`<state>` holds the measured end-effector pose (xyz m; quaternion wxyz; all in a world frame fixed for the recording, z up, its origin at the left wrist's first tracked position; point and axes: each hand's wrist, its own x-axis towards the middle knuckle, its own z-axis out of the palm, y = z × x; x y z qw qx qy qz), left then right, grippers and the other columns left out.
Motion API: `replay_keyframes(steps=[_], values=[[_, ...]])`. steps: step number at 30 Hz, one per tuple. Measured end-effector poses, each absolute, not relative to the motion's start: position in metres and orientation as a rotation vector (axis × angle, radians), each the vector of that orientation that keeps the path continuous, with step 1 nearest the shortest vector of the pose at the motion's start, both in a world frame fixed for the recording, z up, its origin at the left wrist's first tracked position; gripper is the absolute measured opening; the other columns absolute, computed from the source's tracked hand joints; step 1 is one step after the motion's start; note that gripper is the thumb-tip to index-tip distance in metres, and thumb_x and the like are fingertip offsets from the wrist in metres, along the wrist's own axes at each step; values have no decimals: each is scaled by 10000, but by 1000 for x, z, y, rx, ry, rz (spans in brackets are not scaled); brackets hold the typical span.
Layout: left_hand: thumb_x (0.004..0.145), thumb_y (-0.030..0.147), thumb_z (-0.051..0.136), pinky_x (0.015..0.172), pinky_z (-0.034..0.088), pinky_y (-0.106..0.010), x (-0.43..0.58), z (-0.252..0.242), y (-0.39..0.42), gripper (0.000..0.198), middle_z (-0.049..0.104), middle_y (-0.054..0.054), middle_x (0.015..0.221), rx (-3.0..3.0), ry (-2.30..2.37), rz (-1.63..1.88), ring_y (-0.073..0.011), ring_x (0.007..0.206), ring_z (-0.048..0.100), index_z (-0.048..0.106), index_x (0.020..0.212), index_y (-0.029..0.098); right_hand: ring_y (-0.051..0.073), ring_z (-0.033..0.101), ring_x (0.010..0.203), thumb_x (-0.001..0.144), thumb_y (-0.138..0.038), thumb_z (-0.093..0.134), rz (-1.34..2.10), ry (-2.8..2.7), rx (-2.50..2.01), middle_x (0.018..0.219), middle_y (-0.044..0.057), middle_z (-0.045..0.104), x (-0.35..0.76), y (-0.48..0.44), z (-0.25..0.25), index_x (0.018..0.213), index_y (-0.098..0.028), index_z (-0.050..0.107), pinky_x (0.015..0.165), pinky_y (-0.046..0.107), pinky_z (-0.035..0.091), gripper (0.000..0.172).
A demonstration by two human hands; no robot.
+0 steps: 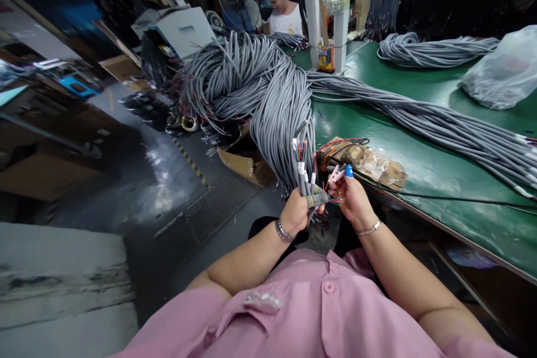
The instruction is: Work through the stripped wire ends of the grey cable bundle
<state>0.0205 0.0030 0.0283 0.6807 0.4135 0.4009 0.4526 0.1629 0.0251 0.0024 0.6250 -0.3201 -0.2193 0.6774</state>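
Note:
My left hand point(295, 212) is closed round a few grey cables point(302, 179). White bands mark their upper ends, where thin red, green and black wires point(301, 151) fan out. A grey covering with a yellow band point(316, 199) wraps one of its digits. Just right of it, the thumb of my right hand point(356, 201) wears a blue cover point(349, 171). That thumb presses against a small pink clip-like tool point(334, 176). Loose coloured wire ends point(334, 200) stick out between both hands; whether the right fingers touch them, I cannot tell.
A big heap of grey cable point(239, 75) hangs over the corner of the green table point(423, 162). A long cable bundle point(403, 109), a taped wooden block point(364, 162) and a plastic bag point(503, 70) rest on it. Behind a white post point(310, 11), a person point(287, 14) sits.

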Motion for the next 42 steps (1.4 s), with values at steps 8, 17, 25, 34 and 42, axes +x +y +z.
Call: replay_keyframes(steps=[8, 17, 25, 34, 42], values=[[611, 353, 781, 461, 354, -233, 28, 32, 8, 304, 544, 3, 470, 928, 912, 1019, -88, 416, 470, 576, 593, 128, 103, 525, 554, 727, -480, 751, 1583, -357, -718, 670, 0, 636, 161, 35, -4, 756, -181, 656, 523, 232, 461, 315], [594, 363, 784, 461, 362, -237, 30, 32, 9, 309, 540, 3, 473, 915, 933, 1029, -90, 419, 472, 581, 589, 129, 135, 568, 585, 735, -602, 689, 1585, -350, -718, 697, 12, 658, 159, 35, -3, 763, -208, 632, 555, 270, 478, 400], [612, 288, 792, 466, 348, -218, 24, 36, -6, 263, 554, 7, 475, 907, 919, 1060, -83, 426, 478, 582, 613, 129, 129, 588, 626, 787, -592, 631, 1757, -357, -649, 830, 27, 702, 170, 26, 2, 850, -213, 663, 572, 259, 491, 385], [639, 239, 740, 462, 364, -217, 27, 32, -1, 182, 574, -5, 477, 861, 947, 1152, -90, 428, 492, 600, 606, 127, 123, 566, 612, 741, -492, 739, 1611, -429, -693, 750, 16, 691, 166, 29, -4, 834, -203, 673, 543, 241, 464, 311], [632, 275, 749, 463, 377, -224, 27, 27, 1, 197, 576, -4, 490, 826, 952, 1153, -93, 429, 492, 623, 640, 124, 77, 438, 504, 717, -529, 745, 1345, -552, -794, 617, -28, 604, 160, 31, -4, 713, -181, 649, 492, 218, 373, 362]])
